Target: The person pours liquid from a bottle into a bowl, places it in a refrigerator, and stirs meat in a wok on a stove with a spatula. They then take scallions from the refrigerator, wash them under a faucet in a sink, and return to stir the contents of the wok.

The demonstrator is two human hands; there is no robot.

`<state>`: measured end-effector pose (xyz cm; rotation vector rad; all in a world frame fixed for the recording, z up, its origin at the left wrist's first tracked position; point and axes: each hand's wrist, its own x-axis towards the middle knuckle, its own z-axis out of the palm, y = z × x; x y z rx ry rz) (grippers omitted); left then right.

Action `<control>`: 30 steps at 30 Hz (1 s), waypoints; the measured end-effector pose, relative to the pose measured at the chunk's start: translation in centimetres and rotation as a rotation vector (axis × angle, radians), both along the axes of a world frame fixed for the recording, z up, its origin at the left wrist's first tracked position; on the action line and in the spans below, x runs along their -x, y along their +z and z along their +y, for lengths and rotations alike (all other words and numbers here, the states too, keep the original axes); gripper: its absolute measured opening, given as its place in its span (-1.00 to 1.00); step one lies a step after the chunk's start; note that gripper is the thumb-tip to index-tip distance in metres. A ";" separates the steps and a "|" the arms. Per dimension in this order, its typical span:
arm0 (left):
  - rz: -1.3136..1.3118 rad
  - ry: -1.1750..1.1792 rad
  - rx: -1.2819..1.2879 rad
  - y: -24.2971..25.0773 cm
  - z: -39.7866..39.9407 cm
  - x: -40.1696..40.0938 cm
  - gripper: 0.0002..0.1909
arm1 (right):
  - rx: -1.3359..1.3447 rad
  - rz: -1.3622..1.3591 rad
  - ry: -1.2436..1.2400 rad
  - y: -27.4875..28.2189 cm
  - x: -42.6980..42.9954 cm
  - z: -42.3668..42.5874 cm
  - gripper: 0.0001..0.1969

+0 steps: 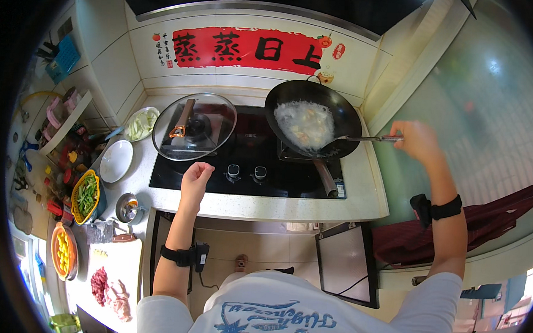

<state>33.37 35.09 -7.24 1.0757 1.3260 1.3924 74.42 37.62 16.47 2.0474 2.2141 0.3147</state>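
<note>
My right hand [417, 139] grips the handle of a metal spatula [366, 138]. Its blade dips into a dark wok [347, 114] on the right burner. Bubbling, whitish liquid with pale pieces of food [307, 126] fills the bottom of the wok, whose brown handle [325, 178] points toward me. My left hand [196, 181] hovers by the cooktop's front edge with fingers curled together and nothing visible in them. Just beyond it, a clear glass lid [161, 130] with a brown handle [184, 118] covers the view of the left burner.
On the left counter are a plate of sliced pale vegetable [142, 124], a white plate [116, 161], a yellow basket of cut greens [87, 195], a metal bowl [126, 208], a cleaver [112, 235] and a board [116, 253] with cut meat [98, 285]. Cabinet doors [347, 263] stand open below.
</note>
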 end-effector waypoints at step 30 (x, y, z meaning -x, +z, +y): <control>-0.039 0.029 -0.015 -2.1 -0.4 3.1 -0.96 | -0.277 0.373 -0.022 -11.3 3.3 7.3 -0.78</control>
